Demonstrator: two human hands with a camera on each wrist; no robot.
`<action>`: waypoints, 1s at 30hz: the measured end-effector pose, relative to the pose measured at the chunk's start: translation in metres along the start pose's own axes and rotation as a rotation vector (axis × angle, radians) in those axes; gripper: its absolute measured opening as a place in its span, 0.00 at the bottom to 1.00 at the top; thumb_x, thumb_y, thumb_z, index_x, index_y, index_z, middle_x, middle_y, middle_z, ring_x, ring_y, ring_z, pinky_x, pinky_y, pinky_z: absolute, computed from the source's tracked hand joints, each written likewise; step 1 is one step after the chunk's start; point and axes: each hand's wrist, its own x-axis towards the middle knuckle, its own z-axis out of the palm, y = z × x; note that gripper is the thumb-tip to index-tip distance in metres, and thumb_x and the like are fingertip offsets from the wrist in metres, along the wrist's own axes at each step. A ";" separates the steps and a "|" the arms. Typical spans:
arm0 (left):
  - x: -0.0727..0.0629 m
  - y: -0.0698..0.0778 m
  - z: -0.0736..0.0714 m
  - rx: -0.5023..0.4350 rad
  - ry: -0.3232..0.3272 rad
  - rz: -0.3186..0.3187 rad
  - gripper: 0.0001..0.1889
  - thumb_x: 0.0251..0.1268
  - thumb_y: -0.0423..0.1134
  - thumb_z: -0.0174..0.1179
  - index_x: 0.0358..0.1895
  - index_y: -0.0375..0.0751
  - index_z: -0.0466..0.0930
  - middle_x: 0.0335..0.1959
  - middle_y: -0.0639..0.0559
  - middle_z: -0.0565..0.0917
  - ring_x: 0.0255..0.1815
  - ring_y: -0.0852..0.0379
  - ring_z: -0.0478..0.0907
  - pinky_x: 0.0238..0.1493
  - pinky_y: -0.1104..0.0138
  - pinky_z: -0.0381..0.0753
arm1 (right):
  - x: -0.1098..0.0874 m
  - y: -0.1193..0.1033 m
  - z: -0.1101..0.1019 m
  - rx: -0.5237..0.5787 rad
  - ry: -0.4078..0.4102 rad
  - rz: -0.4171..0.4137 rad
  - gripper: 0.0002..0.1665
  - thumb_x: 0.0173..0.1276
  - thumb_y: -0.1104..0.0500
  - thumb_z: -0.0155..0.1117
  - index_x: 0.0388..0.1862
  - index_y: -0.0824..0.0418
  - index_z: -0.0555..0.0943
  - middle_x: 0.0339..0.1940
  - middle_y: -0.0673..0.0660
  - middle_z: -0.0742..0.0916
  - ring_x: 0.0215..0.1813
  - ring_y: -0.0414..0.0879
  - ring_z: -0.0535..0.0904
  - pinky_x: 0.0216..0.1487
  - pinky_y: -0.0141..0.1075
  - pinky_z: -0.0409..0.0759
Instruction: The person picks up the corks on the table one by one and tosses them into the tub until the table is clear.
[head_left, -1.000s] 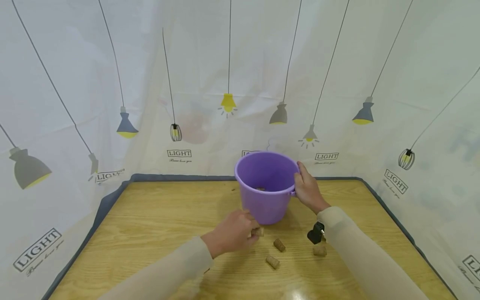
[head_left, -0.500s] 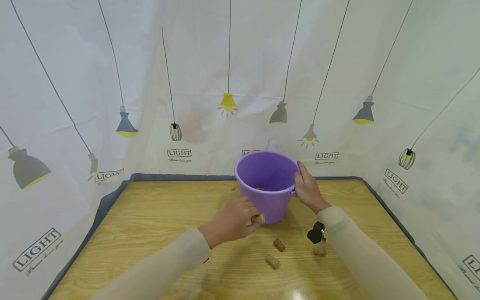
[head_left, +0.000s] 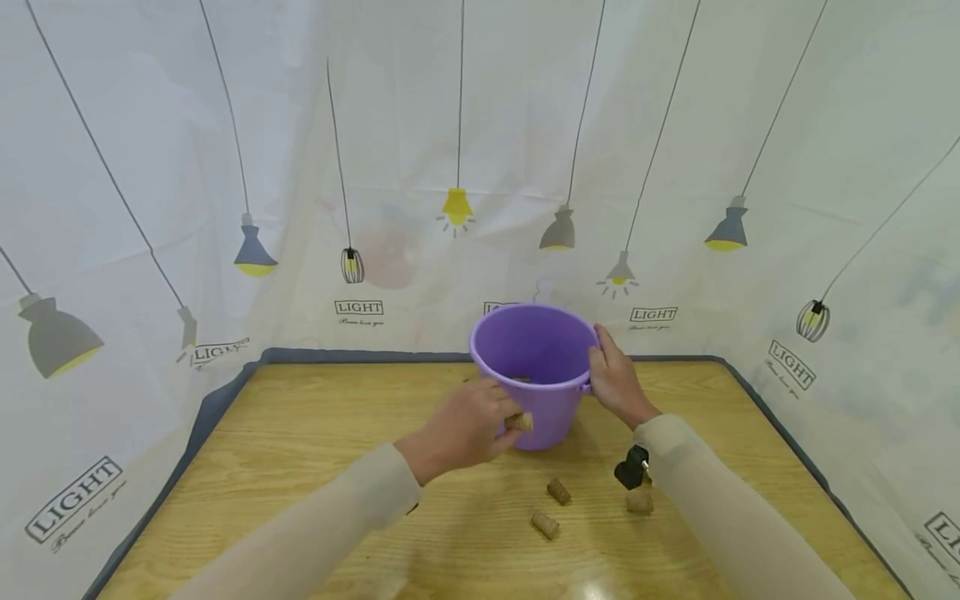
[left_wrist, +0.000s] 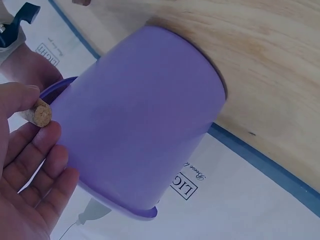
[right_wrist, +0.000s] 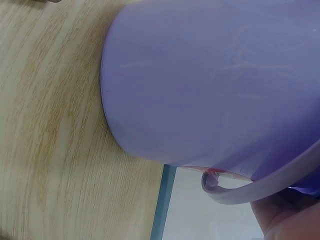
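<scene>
My left hand [head_left: 467, 425] pinches a cork [head_left: 519, 422] between thumb and fingers, in front of the near left side of a purple bucket [head_left: 551, 417]. In the left wrist view the end of that cork [left_wrist: 42, 115] faces the camera. The bucket stands upright on the wooden table, and something small and brown lies inside it. My right hand [head_left: 618, 379] grips the bucket's rim and handle on its right side; in the right wrist view the handle [right_wrist: 265, 187] passes by the fingers. Loose corks lie in front: one [head_left: 558, 491], another [head_left: 545, 525], and a third [head_left: 639, 501] near the right sleeve.
The wooden table [head_left: 315, 433] extends on both sides of the bucket. A white cloth [head_left: 420, 125] printed with lamps hangs behind and at the sides, with a dark blue border along the table edge. A black device [head_left: 632, 467] is strapped at the right wrist.
My left hand has lifted the cork from the table, up along the bucket's front. The right hand and the bucket have stayed put, and so have the loose corks.
</scene>
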 end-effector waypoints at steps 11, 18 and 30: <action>0.009 -0.008 -0.004 -0.015 0.059 0.012 0.04 0.59 0.38 0.73 0.30 0.45 0.87 0.26 0.58 0.85 0.26 0.60 0.72 0.30 0.71 0.73 | 0.000 0.000 0.001 0.016 0.011 0.012 0.35 0.84 0.54 0.36 0.85 0.60 0.50 0.56 0.72 0.80 0.32 0.46 0.79 0.33 0.38 0.83; 0.021 -0.014 -0.008 0.036 0.101 0.026 0.05 0.60 0.39 0.72 0.29 0.44 0.87 0.25 0.57 0.85 0.25 0.61 0.71 0.29 0.71 0.71 | 0.000 0.000 0.000 0.027 0.002 0.015 0.35 0.84 0.53 0.34 0.85 0.60 0.48 0.54 0.73 0.80 0.32 0.46 0.80 0.33 0.37 0.83; 0.039 -0.025 -0.015 0.069 0.077 -0.046 0.05 0.60 0.38 0.72 0.33 0.41 0.89 0.27 0.54 0.87 0.28 0.56 0.75 0.32 0.67 0.76 | 0.000 -0.001 0.000 0.051 -0.006 0.021 0.35 0.84 0.53 0.35 0.86 0.59 0.47 0.55 0.73 0.80 0.32 0.46 0.80 0.34 0.38 0.85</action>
